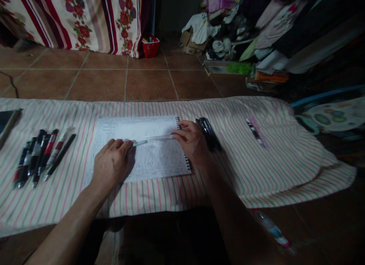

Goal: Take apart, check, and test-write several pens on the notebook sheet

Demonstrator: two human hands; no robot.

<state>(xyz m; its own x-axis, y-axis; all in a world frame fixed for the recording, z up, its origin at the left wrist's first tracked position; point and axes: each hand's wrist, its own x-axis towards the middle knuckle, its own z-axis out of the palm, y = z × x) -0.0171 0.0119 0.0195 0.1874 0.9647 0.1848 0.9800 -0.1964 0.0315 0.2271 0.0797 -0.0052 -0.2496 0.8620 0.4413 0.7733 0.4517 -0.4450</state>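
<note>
A spiral notebook (168, 158) covered in handwriting lies on the striped cloth, with a blanker white area on its upper part. Over its lower left my left hand (112, 158) is closed on a slim pale-blue pen-like piece (140, 143), its end pointing right. My right hand (191, 139), at the spiral edge, pinches a thin clear tube (158, 137) that reaches left over the page. The tips of the two pieces are close together; whether they touch I cannot tell. Just right of that hand are several dark pens (208, 132) in a bundle.
Several pens and markers (42, 154) lie at the left, near a dark flat object (8, 122). A pink-and-black strip (256, 134) rests on the cloth at the right. Beyond are a red basket (151, 46) and piled clothes; a plastic bottle (273, 230) is on the floor.
</note>
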